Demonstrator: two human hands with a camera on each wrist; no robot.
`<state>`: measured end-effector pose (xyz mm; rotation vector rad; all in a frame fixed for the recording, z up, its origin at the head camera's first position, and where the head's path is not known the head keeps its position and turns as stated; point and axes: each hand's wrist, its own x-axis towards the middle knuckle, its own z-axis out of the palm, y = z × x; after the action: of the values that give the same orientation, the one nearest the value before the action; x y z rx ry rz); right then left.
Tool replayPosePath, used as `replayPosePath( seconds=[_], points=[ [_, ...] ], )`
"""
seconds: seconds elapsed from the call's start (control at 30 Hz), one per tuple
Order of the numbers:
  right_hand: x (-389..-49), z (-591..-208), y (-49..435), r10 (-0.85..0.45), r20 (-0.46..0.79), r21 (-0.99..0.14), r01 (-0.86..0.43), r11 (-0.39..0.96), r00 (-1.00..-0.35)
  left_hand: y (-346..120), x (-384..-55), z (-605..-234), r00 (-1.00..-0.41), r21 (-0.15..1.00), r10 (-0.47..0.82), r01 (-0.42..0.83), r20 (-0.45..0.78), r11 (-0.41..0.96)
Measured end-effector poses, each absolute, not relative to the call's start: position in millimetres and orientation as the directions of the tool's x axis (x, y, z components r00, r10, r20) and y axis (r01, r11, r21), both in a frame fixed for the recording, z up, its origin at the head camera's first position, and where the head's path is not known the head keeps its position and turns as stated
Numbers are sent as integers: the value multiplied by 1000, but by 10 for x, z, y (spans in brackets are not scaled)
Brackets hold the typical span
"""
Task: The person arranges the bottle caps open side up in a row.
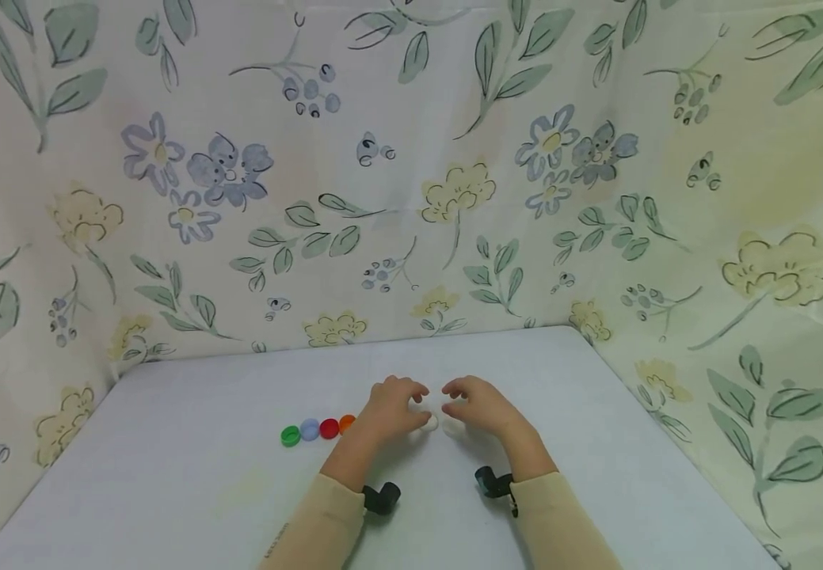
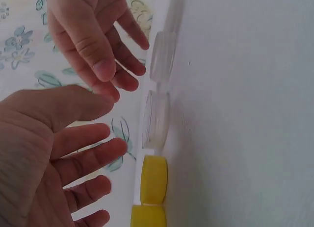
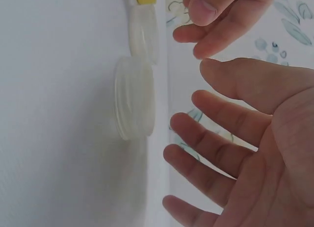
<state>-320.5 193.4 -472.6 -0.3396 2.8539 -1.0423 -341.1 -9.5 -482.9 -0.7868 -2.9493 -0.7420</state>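
Observation:
A row of small round bottle caps lies on the white table. Green (image 1: pixel 291 436), light blue (image 1: pixel 310 430), red (image 1: pixel 329 428) and orange (image 1: pixel 348 423) caps show to the left of my left hand (image 1: pixel 393 408). In the left wrist view, yellow caps (image 2: pixel 154 180) continue the row, followed by two clear caps (image 2: pixel 156 120). My left hand hovers over this stretch, fingers spread and gently bent, holding nothing. Facing it, my right hand (image 1: pixel 481 404) is beside the last clear cap (image 3: pixel 135 98), fingers loosely bent and apart from it. The hands do not grip any cap.
The white table (image 1: pixel 169 475) runs to a floral cloth (image 1: pixel 397 261) hanging behind and at the sides. Each wrist wears a black camera mount, the left one (image 1: pixel 382 499) and the right one (image 1: pixel 493 483) both standing inward between the forearms.

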Motion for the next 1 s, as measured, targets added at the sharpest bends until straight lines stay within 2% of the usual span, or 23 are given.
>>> replayPosePath(
  seconds=[0.3, 0.57, 0.73, 1.0],
  points=[
    [-3226, -4775, 1783, -286, -37, -627, -201, 753, -957, -237, -3448, -4895, -859, 410, 505, 493, 86, 768],
    [-3256, -4815, 1667, -369, 64, -455, -356, 816, -927, -260, -3495, -4892, -859, 395, 509, 483, 44, 781],
    [-3265, -4834, 1644, -337, 59, -392, -332, 858, -940, -243, -3506, -4894, -861, 392, 509, 476, 22, 788],
    [-3256, -4860, 1651, -292, 48, -396, -287, 872, -955, -180, -3501, -4891, -863, 402, 504, 468, 18, 787]
  ],
)
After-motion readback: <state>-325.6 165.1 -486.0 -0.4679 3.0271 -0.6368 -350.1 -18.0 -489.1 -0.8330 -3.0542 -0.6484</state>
